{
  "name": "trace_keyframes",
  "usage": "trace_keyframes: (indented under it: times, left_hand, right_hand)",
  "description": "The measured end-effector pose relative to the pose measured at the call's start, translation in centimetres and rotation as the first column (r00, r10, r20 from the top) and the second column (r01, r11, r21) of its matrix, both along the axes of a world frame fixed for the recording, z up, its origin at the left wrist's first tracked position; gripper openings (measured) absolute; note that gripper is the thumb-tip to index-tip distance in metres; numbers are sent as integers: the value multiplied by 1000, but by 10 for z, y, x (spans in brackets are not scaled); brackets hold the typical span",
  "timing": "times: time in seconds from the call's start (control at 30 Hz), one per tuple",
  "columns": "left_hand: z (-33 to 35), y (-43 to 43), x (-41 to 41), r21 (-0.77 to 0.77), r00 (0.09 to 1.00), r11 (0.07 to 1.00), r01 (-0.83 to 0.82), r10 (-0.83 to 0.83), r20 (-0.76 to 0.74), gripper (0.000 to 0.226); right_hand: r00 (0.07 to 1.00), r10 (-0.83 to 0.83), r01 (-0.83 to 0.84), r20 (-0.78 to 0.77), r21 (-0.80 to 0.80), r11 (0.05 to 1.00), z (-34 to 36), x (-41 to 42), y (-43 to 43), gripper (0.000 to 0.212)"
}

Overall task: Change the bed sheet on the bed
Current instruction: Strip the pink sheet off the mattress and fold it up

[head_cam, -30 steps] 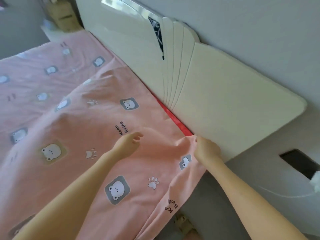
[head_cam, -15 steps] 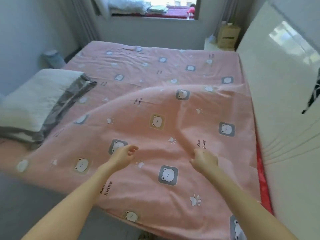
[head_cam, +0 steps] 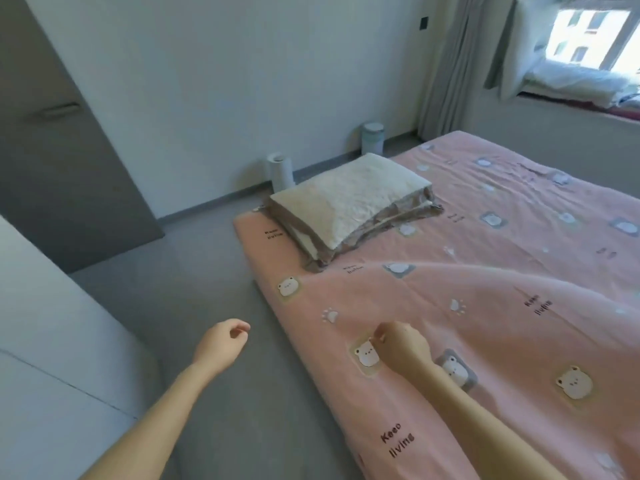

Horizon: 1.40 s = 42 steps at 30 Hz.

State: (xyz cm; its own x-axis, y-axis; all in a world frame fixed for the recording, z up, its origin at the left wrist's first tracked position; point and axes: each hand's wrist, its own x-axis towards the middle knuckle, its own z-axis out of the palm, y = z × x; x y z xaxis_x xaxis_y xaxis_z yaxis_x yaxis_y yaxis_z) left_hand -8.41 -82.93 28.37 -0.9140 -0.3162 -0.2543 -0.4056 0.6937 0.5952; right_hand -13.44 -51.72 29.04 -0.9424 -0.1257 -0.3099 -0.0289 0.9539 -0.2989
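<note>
The pink bed sheet with a bear and paw print covers the mattress on the right, with a raised fold running across its near part. My left hand hangs over the grey floor beside the bed, fingers loosely curled and holding nothing. Just inside the near edge of the bed, my right hand hovers over the sheet with its fingers curled; no cloth shows in its grip.
A folded cream blanket lies on the bed's far left corner. Two white cylinders stand on the floor by the wall. A grey door is at left, a white cabinet at near left, and a window with bedding at far right.
The view has swung left from the headboard to the foot side. My right hand let go of the sheet corner at the headboard. My left hand went from the sheet to above the floor.
</note>
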Motion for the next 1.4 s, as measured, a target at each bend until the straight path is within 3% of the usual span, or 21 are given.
trace_keyframes:
  times: [0.27,0.53,0.83,1.0,1.23,1.4]
  left_hand:
    - [-10,-171,-73,16,979,979,-202,202,17,18]
    - [-43,-273,-223,117,953,946,-303,300,44,18]
    - [-87,-356,-384,364,810,726,-584,552,198,20]
    - [-128,-420,-453,430,776,649,-628,564,283,21]
    - [-209,-535,-566,400,798,699,-593,442,410,13]
    - [-274,-598,-626,332,831,801,-498,331,447,18]
  right_hand:
    - [993,113,-111,28,-56,992,-15,-119,-192,25]
    - [975,223,-220,27,-64,973,-32,-290,-323,28]
    - [926,373,-374,59,5,927,-78,-487,-457,29]
    - [912,402,-406,80,37,913,-118,-565,-544,32]
    - [899,403,-433,172,212,876,-197,-670,-663,29]
    - [801,516,-598,302,374,709,-271,-726,-738,28]
